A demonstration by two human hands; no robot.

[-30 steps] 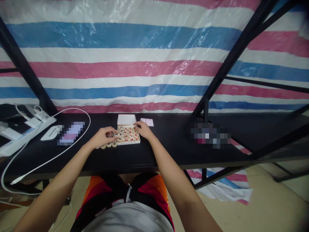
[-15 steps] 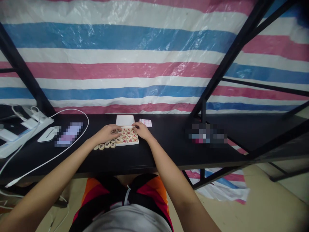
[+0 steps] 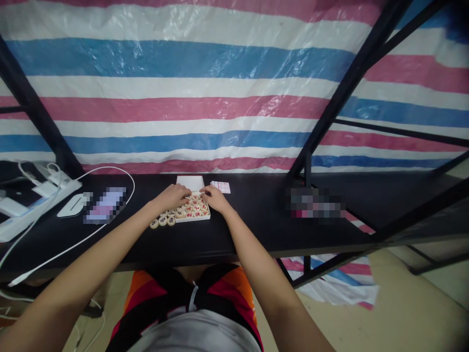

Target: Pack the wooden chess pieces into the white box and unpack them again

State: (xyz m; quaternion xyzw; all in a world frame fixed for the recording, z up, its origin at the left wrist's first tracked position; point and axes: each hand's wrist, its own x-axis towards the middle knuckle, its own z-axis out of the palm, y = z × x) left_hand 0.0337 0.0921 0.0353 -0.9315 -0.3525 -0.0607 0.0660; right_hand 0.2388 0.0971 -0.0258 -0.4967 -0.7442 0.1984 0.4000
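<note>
A shallow white box (image 3: 193, 219) holds rows of round wooden Chinese chess pieces (image 3: 197, 208), most with red characters, some dark. My left hand (image 3: 173, 196) reaches over its back left part, fingers curled down and closed on a Chinese chess piece (image 3: 188, 197) that shows only partly under the fingertips. At the back right corner, my right hand (image 3: 215, 199) has its thumb and bent fingers on the box's edge. Loose pieces with black characters (image 3: 162, 221) lie on the table left of the box, some hidden beneath my left wrist.
Behind the box sits a white lid (image 3: 190, 183), beside a printed paper (image 3: 221, 187). To the left on the black table (image 3: 256, 230) are a blurred phone (image 3: 105, 205), a white flat device (image 3: 72, 206), a white cable (image 3: 66, 254) and a power strip (image 3: 32, 210). Blurred objects (image 3: 315, 204) lie right.
My left hand has moved a little right, over the box's back row. The leftmost loose piece of the front row no longer shows. My right hand stays at the corner.
</note>
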